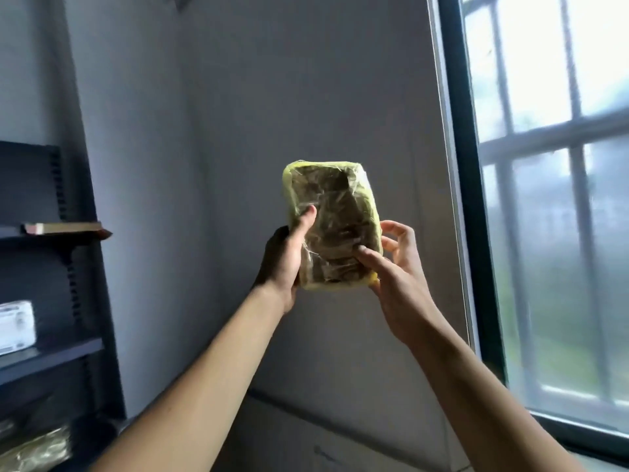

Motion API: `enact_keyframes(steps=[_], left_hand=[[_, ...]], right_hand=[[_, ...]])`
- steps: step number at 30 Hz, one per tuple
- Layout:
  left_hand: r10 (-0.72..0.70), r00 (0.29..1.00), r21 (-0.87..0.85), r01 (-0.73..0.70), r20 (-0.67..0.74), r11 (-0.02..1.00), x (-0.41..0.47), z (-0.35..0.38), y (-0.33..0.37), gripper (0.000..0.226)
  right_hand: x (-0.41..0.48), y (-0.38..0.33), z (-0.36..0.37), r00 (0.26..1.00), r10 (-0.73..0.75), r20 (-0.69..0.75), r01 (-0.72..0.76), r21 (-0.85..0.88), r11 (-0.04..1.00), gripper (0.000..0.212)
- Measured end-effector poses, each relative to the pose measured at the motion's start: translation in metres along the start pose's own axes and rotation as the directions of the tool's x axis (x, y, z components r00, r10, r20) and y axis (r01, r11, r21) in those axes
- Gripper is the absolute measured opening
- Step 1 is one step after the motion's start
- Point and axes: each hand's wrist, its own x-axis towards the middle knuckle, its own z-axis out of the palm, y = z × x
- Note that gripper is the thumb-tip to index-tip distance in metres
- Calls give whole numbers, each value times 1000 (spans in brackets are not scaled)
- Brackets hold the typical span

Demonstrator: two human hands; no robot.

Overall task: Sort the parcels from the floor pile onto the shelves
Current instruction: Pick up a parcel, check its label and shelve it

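A yellow-edged parcel [332, 212] is held up before the grey wall [238, 131], its long axis near vertical and its top leaned slightly left. Its lower left edge is gripped by the left hand [284, 264], thumb pressed on the front. The lower right edge is pinched by the right hand [398, 284], fingers loosely spread. Dark shelves [51, 352] are seen at the left.

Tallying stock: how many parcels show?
4: yellow parcel held by left hand and right hand; flat box, upper shelf; white box, shelf below; wrapped bundle, bottom left. Others may be hidden.
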Motion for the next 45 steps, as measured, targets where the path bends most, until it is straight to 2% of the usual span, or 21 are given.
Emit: enact_keyframes(steps=[4, 7, 9, 10, 12, 14, 18, 22, 24, 25, 27, 29, 31, 34, 36, 37, 38, 40, 41, 42, 45], left_hand=[[33, 993, -64, -41, -116, 997, 1, 7, 36, 54], [55, 975, -57, -69, -217, 996, 2, 9, 49, 54], [55, 962, -77, -78, -266, 994, 3, 10, 57, 54], [49, 960, -96, -78, -274, 992, 3, 11, 60, 53], [21, 963, -129, -58, -268, 990, 3, 13, 66, 47], [-6, 969, -172, -37, -245, 984, 2, 17, 72, 41], [-14, 990, -251, -21, -137, 968, -8, 30, 83, 37], [20, 997, -279, -40, -74, 960, -12, 35, 85, 55], [24, 999, -312, -29, -21, 950, -14, 35, 89, 76], [21, 1000, -334, -17, 8, 942, -15, 35, 91, 79], [20, 1000, -354, -21, -6, 935, -18, 33, 93, 66], [35, 999, -333, -40, -22, 942, -21, 32, 93, 54], [75, 996, -273, -85, -46, 958, -23, 31, 91, 46], [122, 985, -209, -145, -121, 967, -28, 31, 86, 29], [116, 980, -165, -143, -165, 976, -30, 29, 82, 31], [122, 974, -160, -153, -192, 975, -28, 27, 78, 25], [130, 970, -161, -164, -204, 973, -28, 25, 75, 29], [136, 976, -161, -164, -170, 973, -27, 20, 71, 65], [135, 980, -177, -160, -145, 971, -26, 18, 70, 74], [133, 984, -181, -153, -122, 971, -26, 17, 69, 74], [139, 986, -188, -154, -86, 970, -25, 14, 68, 52]], right_hand=[[7, -10, 23, 994, -107, -12, 106, -63, 992, 42], [6, -9, 31, 957, -288, -15, 271, -295, 916, 56], [4, -10, 33, 886, -459, 63, 427, -498, 755, 69], [3, -9, 32, 836, -530, 141, 494, -613, 616, 75], [2, -12, 33, 768, -566, 302, 544, -773, 326, 83], [3, -11, 34, 744, -551, 377, 539, -826, 163, 88], [3, -9, 35, 665, -635, 393, 537, -843, 40, 92], [7, -16, 34, 568, -739, 363, 521, -853, -18, 92], [9, -21, 32, 543, -767, 342, 525, -851, -8, 90], [10, -24, 31, 535, -780, 325, 531, -847, 10, 88], [9, -31, 32, 543, -792, 278, 541, -837, 77, 86], [6, -37, 36, 579, -786, 216, 555, -810, 187, 87], [-1, -44, 41, 655, -748, 104, 575, -711, 404, 88], [-12, -57, 48, 858, -507, -77, 458, -331, 825, 75], [-13, -64, 48, 934, -319, -162, 306, -99, 947, 66], [-13, -66, 46, 953, -240, -186, 245, 3, 970, 61], [-13, -67, 46, 967, -166, -194, 192, 122, 974, 55], [-15, -65, 45, 987, -37, -158, 92, 356, 930, 42], [-17, -65, 47, 992, 8, -124, 48, 444, 895, 40], [-18, -63, 48, 996, 41, -84, 8, 515, 857, 45], [-22, -59, 53, 996, 80, 30, -80, 668, 740, 73]])
